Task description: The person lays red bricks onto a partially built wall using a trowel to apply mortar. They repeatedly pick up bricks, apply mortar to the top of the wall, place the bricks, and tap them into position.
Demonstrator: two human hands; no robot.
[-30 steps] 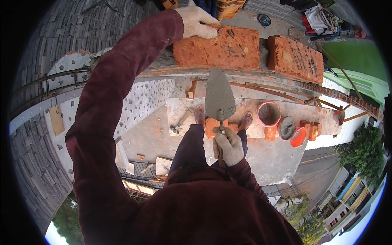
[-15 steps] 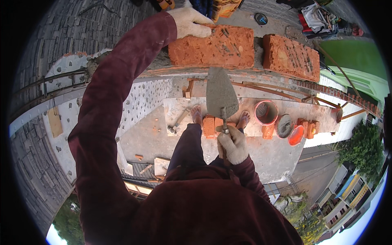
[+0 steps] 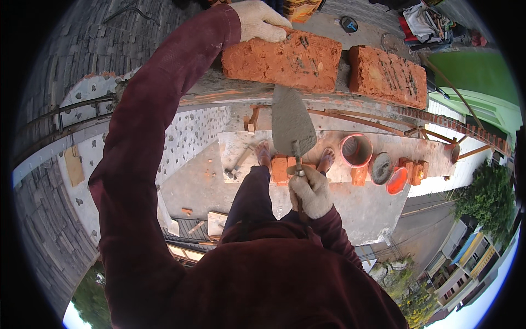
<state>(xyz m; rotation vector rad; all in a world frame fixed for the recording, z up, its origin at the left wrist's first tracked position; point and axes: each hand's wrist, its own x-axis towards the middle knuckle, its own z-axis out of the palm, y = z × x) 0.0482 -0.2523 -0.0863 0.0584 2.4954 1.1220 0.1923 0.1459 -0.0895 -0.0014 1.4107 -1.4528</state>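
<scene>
Left hand (image 3: 260,22), gloved: grasps a brick (image 3: 282,60) by its far edge, second brick (image 3: 388,77) to the right. Right hand (image 3: 311,193): clenches a trowel (image 3: 294,122) by its handle, blade tip at the held brick's near edge.

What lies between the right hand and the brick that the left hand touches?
In the head view, the trowel lies there, its blade spanning most of the stretch from the right hand to the brick; whether its tip touches, I cannot tell.
</scene>
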